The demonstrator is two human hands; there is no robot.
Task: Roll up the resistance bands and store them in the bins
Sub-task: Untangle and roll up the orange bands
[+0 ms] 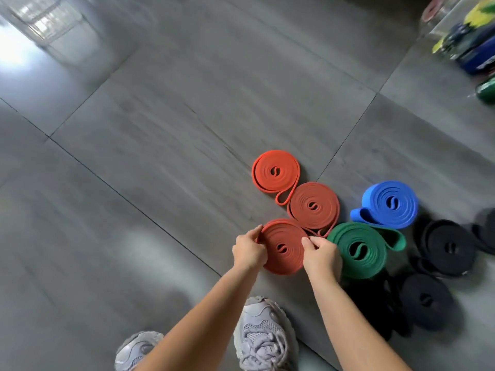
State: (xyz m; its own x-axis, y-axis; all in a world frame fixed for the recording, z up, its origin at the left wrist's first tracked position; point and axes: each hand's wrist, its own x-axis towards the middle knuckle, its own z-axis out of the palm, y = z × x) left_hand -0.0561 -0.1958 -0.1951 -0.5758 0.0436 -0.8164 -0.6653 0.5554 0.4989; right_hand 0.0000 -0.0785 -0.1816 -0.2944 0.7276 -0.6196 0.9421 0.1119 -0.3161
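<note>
Fingers (254,234) of the left hand (247,250) and right hand (321,254) pinch opposite edges of the red coil (286,263), which lies on the floor (160,129) at 5 o'clock from centre. Squeeze evenly inward so the wraps don't spring loose, then lift it flat toward the bin (460,36) at 1 o'clock.

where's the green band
Head view, right of centre on the floor: the green band lies rolled beside the right hand, below the blue roll and left of a black roll.
</note>
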